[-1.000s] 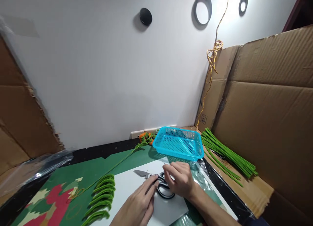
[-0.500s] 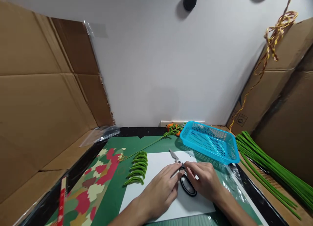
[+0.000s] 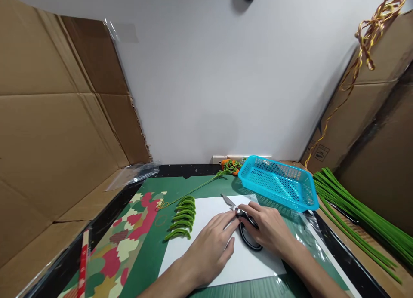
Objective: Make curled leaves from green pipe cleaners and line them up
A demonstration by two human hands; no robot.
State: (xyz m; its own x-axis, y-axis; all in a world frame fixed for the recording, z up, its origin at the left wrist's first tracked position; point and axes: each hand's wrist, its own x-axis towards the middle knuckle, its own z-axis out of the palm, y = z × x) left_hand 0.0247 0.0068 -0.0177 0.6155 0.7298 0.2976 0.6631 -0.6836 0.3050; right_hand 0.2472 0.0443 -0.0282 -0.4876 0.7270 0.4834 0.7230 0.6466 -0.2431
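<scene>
Head view: the right hand (image 3: pixel 269 225) now reaches further over the scissors (image 3: pixel 235 208), on the paper (image 3: pixel 204 212) between both hands, which suggests handling rather than cutting. Its grip looks narrow around a handle; whether the left hand (image 3: pixel 213 238), fingertips near the pivot, pinches anything, I cannot tell. The tip points away and leftward, long axis slanting back rightward.

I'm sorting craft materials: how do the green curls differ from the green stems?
The curls are short and arched; the stems are long and nearly straight. The curls lie in a row along the paper's left edge; the stems lie mostly bunched, right of the basket. Both are green.
</scene>
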